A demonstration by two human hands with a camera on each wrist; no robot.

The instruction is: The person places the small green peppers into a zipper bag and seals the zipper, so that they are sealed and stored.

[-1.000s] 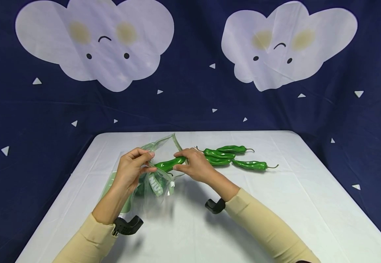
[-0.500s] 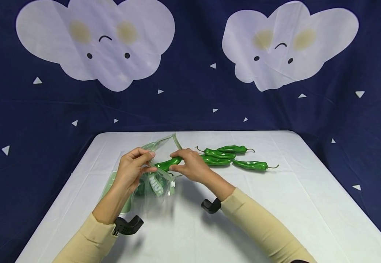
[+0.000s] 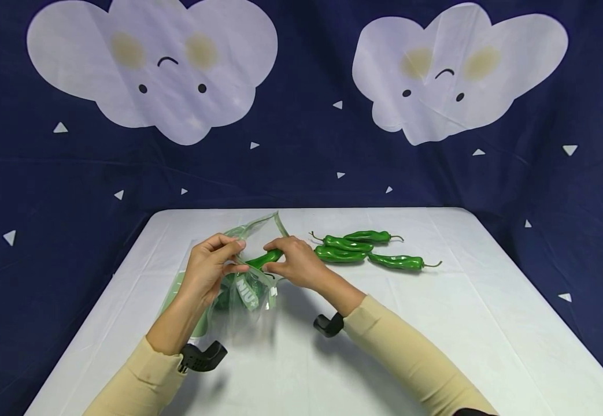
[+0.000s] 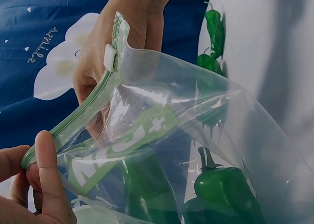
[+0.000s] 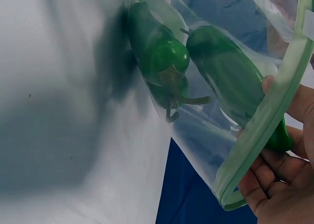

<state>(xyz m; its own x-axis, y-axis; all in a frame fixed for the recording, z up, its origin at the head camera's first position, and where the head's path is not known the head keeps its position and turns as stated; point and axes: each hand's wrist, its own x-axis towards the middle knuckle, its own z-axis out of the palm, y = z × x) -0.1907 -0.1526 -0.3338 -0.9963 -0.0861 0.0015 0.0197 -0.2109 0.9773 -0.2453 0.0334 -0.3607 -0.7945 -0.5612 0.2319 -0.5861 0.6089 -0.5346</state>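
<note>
My left hand (image 3: 210, 263) pinches the green zip rim of a clear zip bag (image 3: 247, 292), whose mouth gapes toward the right. With its thumb and fingers, my right hand (image 3: 298, 263) grips one end of a green chili pepper (image 5: 225, 74). Most of that pepper lies within the bag, and the right fingertips are at the mouth. Inside the bag, other green peppers (image 5: 152, 52) show through the plastic, their stems toward the opening. A white slider (image 4: 109, 58) sits on the zip in the left wrist view.
Several loose green peppers (image 3: 343, 242) lie on the white table (image 3: 436, 318), right of the right hand. Behind the table hangs a dark blue cloth (image 3: 301, 156) with clouds and triangles. Each wrist wears a black camera (image 3: 203, 356).
My right hand has moved left, carrying the gripped pepper deeper into the bag. The left hand has kept its pinch on the rim, and the loose peppers have stayed put.
</note>
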